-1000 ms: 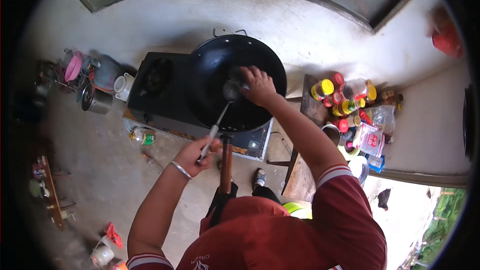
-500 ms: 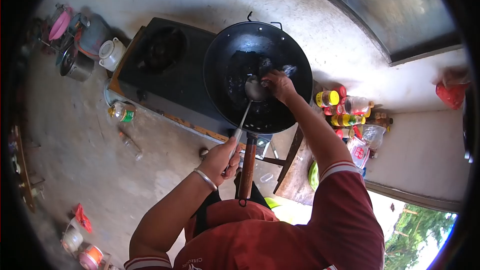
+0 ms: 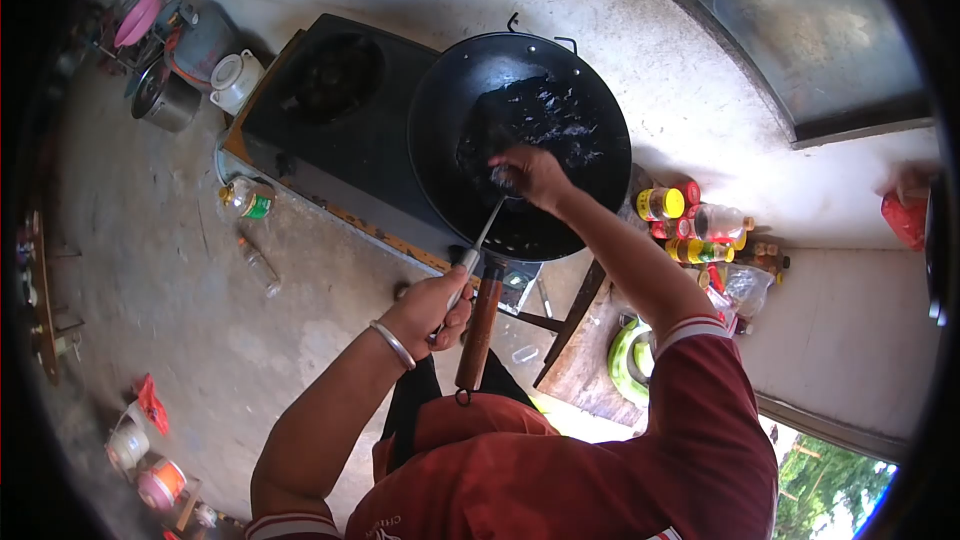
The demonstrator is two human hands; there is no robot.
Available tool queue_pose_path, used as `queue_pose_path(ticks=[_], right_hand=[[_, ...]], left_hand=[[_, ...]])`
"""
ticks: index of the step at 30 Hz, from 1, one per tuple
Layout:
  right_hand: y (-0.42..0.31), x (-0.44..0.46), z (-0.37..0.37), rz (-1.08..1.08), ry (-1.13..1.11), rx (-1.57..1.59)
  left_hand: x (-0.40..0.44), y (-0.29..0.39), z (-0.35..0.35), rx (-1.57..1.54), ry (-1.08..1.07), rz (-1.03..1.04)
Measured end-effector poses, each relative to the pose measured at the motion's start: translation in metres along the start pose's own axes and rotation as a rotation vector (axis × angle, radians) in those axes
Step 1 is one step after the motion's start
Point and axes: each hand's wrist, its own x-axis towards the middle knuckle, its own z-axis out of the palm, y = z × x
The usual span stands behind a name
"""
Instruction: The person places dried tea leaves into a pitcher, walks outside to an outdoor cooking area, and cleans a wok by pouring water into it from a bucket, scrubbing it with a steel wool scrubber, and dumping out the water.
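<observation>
The left hand (image 3: 430,312) is wrapped around the ladle (image 3: 468,261), its head by the right hand's (image 3: 537,178) bunched fingers inside the wok (image 3: 438,145); their hold is unclear. Work looks unfinished, liquid (image 3: 550,115) pooled beyond them.

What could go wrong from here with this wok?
A bump against the long brown wooden handle, which points toward the person's body, might tip the round black metal wok. The right hand, inside the wok by the grey-handled metal ladle, could get scraped. The shiny, wet-looking patch there might splash if stirred.
</observation>
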Motion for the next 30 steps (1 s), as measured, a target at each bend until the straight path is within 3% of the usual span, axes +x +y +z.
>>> queue_pose_path(ticks=[1,3,5,7,13,15,17,19,21,23,24,27,30], right_hand=[[0.004,0.004,-0.003,-0.001,-0.004,0.002],[0.012,0.019,-0.009,0.32,0.123,-0.165],[-0.002,0.011,-0.007,0.296,0.091,-0.126],[-0.015,-0.001,-0.004,0.076,-0.029,0.018],[0.01,0.002,-0.008,0.235,0.176,-0.121],[-0.01,-0.013,-0.011,0.156,-0.056,-0.054],[0.0,-0.023,-0.02,0.145,-0.064,-0.121],[0.01,-0.013,-0.036,0.33,-0.07,-0.289],[0.007,-0.014,-0.029,0.318,-0.067,-0.244],[-0.007,-0.024,-0.019,0.143,-0.139,-0.201],[0.005,-0.026,-0.02,0.291,-0.13,-0.141],[0.013,-0.01,-0.036,0.415,-0.103,-0.27],[0.0,-0.011,-0.01,0.234,-0.049,-0.144]], left_hand=[[0.0,-0.002,0.001,-0.007,0.023,-0.007],[0.0,-0.001,0.001,-0.004,0.051,0.001],[0.002,-0.002,-0.001,-0.04,0.033,-0.001],[0.003,-0.003,0.002,-0.037,0.054,0.004],[0.005,-0.004,0.0,-0.045,0.038,0.037],[0.007,-0.005,-0.001,-0.065,0.018,0.022],[0.007,-0.008,0.0,-0.071,0.064,0.026],[0.007,-0.01,0.001,-0.077,0.06,0.022],[0.007,-0.004,0.002,-0.077,0.049,0.036],[0.003,-0.005,-0.001,-0.087,0.01,0.015],[0.002,-0.009,-0.001,-0.091,0.012,-0.001],[0.002,-0.004,0.001,-0.085,0.032,0.024],[0.001,-0.002,0.002,-0.078,0.002,-0.008]])
